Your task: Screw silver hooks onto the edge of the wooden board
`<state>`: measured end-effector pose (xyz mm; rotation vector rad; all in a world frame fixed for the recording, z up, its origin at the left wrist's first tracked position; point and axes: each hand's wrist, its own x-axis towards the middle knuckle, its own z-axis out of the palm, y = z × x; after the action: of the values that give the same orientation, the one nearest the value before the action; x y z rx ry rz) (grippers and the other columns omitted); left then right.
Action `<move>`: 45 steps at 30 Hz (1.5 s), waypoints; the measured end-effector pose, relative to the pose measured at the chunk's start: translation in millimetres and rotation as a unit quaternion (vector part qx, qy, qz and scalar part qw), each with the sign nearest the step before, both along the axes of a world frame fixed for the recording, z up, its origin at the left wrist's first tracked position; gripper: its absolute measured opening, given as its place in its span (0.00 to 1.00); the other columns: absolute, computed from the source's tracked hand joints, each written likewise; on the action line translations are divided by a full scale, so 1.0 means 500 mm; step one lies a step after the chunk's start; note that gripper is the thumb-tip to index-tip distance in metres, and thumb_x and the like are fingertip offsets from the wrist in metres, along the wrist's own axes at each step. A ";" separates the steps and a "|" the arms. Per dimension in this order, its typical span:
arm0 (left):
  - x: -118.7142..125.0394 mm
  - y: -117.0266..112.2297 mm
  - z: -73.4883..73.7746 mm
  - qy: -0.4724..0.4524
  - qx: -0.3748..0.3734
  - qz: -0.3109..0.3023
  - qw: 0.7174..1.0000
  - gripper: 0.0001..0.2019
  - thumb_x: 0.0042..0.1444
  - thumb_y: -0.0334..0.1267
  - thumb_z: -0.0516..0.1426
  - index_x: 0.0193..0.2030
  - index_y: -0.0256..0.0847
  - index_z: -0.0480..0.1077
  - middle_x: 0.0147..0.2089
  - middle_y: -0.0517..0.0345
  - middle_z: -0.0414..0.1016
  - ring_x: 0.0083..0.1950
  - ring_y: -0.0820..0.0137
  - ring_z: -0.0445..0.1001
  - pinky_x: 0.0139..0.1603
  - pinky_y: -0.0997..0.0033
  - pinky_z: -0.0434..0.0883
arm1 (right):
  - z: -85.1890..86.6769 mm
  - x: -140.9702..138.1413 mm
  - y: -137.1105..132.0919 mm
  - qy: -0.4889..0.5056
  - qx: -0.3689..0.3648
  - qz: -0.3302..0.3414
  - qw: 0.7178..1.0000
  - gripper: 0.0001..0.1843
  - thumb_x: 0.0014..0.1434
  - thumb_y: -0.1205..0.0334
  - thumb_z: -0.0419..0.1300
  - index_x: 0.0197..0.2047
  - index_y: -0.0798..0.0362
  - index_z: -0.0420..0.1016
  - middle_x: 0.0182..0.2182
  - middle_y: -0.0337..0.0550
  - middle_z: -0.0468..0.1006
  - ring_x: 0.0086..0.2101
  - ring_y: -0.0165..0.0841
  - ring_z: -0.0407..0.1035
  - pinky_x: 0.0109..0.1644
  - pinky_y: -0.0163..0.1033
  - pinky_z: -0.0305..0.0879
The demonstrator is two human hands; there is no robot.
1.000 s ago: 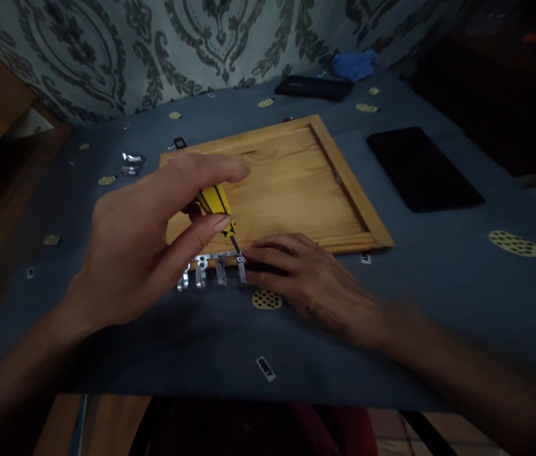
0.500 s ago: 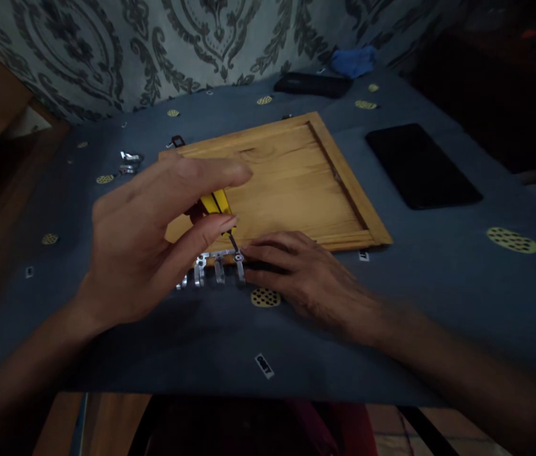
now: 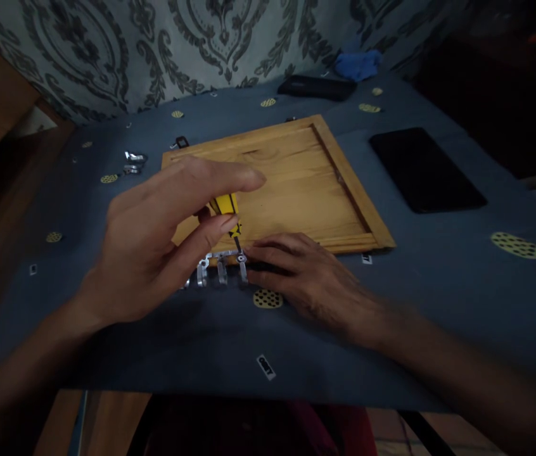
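Observation:
My left hand (image 3: 154,240) grips a yellow-and-black screwdriver (image 3: 225,204) between thumb and fingers, with the index finger stretched over its handle. The screwdriver leans slightly, and its metal tip meets a screw spot at the right end of a silver hook rail (image 3: 223,269). That rail lies along the near edge of a wooden framed board (image 3: 291,190), its several hooks pointing toward me. At the rail's right end, my right hand (image 3: 306,278) holds rail and board edge, thumb in front and fingers above. The rail's left part is partly hidden behind my left hand.
Loose silver hooks (image 3: 134,163) lie left of the board. To the right rests a black tablet-like slab (image 3: 427,170). A dark case (image 3: 317,87) and a blue cloth (image 3: 358,64) sit at the back, near a patterned curtain (image 3: 220,38). The table's front edge is close to me.
My left hand has turned a little, and the screwdriver stands more upright, its tip still on the same hook. The whole view has shifted slightly; my right hand stays in place.

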<state>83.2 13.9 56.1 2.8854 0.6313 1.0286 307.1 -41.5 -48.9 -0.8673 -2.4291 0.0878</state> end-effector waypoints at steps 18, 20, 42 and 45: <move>-0.004 -0.007 0.009 -0.010 -0.002 0.030 1.000 0.15 0.65 0.28 0.61 0.56 0.42 0.71 0.52 0.61 0.81 0.44 0.74 0.79 0.41 0.75 0.78 | 0.002 0.000 -0.001 0.002 -0.002 0.000 1.000 0.21 0.65 0.76 0.53 0.53 0.51 0.81 0.54 0.49 0.82 0.55 0.44 0.72 0.56 0.54 0.73; -0.004 -0.006 0.008 -0.009 -0.005 0.023 1.000 0.15 0.64 0.28 0.61 0.56 0.42 0.71 0.51 0.61 0.81 0.43 0.74 0.79 0.40 0.75 0.78 | 0.002 -0.001 0.000 0.002 -0.003 -0.002 1.000 0.21 0.65 0.76 0.53 0.53 0.50 0.81 0.54 0.49 0.82 0.55 0.44 0.72 0.56 0.54 0.73; -0.001 -0.009 0.004 0.018 -0.004 0.066 0.998 0.13 0.66 0.35 0.61 0.55 0.50 0.74 0.51 0.66 0.82 0.39 0.72 0.80 0.45 0.71 0.80 | 0.001 0.003 -0.001 0.008 -0.005 0.007 1.000 0.19 0.67 0.74 0.53 0.53 0.51 0.81 0.55 0.49 0.81 0.55 0.44 0.71 0.57 0.53 0.72; -0.006 -0.004 0.005 0.026 0.007 0.047 0.999 0.14 0.66 0.35 0.61 0.58 0.47 0.72 0.53 0.63 0.82 0.43 0.71 0.82 0.48 0.70 0.80 | -0.001 0.003 0.000 -0.002 -0.015 0.002 1.000 0.19 0.67 0.73 0.55 0.54 0.49 0.80 0.56 0.48 0.81 0.56 0.44 0.70 0.58 0.54 0.72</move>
<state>80.4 11.9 58.4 2.9297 0.7723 0.9743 308.5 -41.7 -49.3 -0.8761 -2.4387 0.1257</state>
